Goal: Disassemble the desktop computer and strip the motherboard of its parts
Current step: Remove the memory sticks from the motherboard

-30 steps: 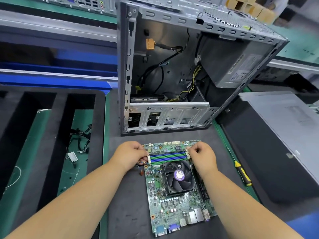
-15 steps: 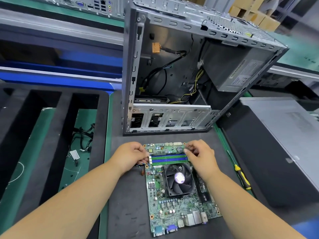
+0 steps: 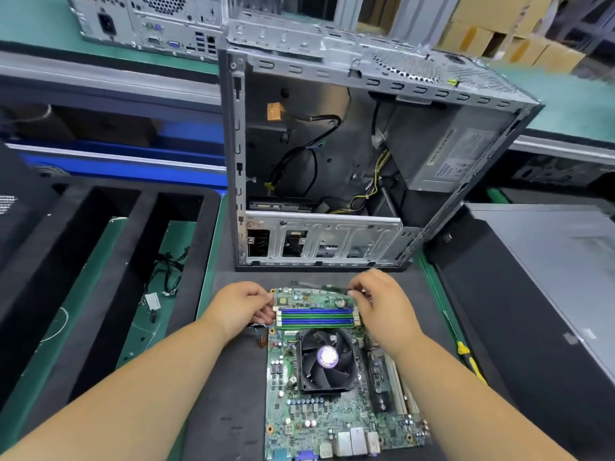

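Now, the scene in lines.
Motherboard: the motherboard lies flat on the dark table, at 6 o'clock from the open computer case.
Left hand: the left hand sits at the board's 9 o'clock edge, fingers curled at the end of the memory slots, seemingly on a latch; whether they truly grip it I cannot tell.
Right hand: the right hand is at the slots' 3 o'clock end, fingers pinching a thin dark strip, most likely a memory stick, blurred.
Change: half a second earlier both hands pressed low at the slot ends; the right hand has since risen and the strip now hangs above the board's 12 o'clock edge, clear of the slots.
Meaning: I judge one memory module is freed, so stripping the board has begun.
Slots: the blue and green rows look empty, though blur leaves this unsure.
Remaining: the fan cooler sits untouched at the board's middle.
Nearby: a yellow-handled screwdriver lies at 3 o'clock from the board.
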